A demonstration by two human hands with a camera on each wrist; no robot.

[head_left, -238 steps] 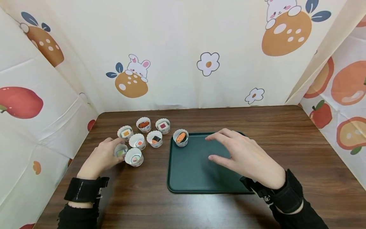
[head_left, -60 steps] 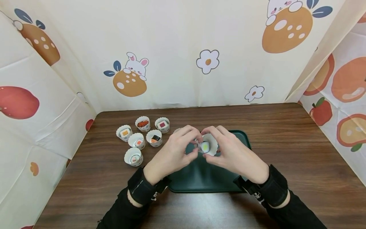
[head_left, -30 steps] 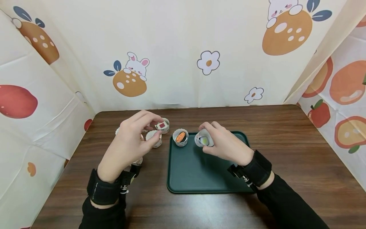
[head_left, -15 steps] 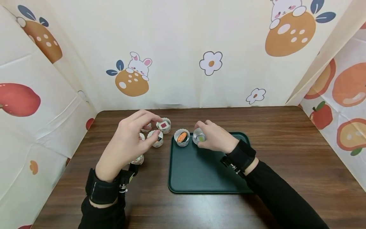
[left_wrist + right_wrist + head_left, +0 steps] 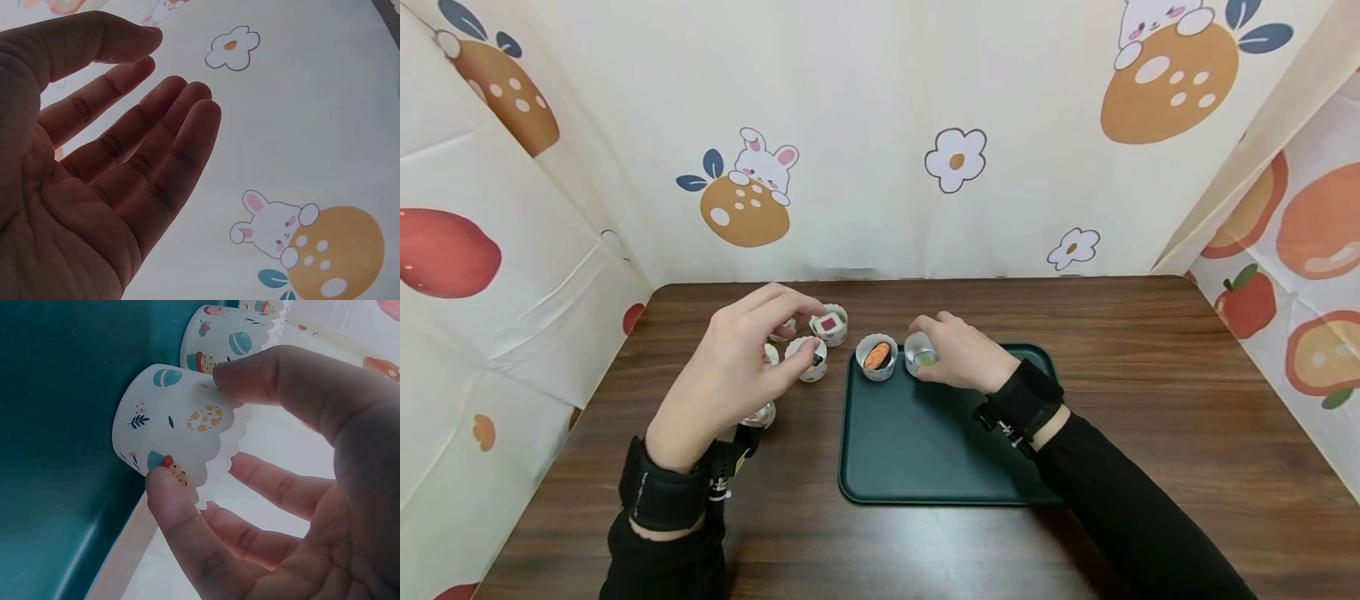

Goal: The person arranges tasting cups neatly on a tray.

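Observation:
My right hand [image 5: 962, 354] pinches a white scalloped paper cupcake cup [image 5: 169, 419] between thumb and a finger. Inside this cup is a small piece with a green centre. It stands at the back edge of the dark green tray [image 5: 925, 450], beside another cup holding an orange-topped sushi piece [image 5: 876, 356]. Over the cluster of cups on the left hovers my left hand [image 5: 737, 367], fingers loosely bent and nothing in its grasp; the left wrist view shows a bare palm. That hand partly hides the cups beneath it.
Several filled cups stand left of the tray, among them one with a red-centred piece [image 5: 829, 325] and one with a dark-banded piece [image 5: 808, 358]. A printed curtain [image 5: 865, 108] rises behind the brown wooden table [image 5: 1120, 333].
The cup with the green-centred piece went from the left cluster to both hands, then onto the tray's back edge, shifting left. My left hand returned over the cluster and has hardly moved since.

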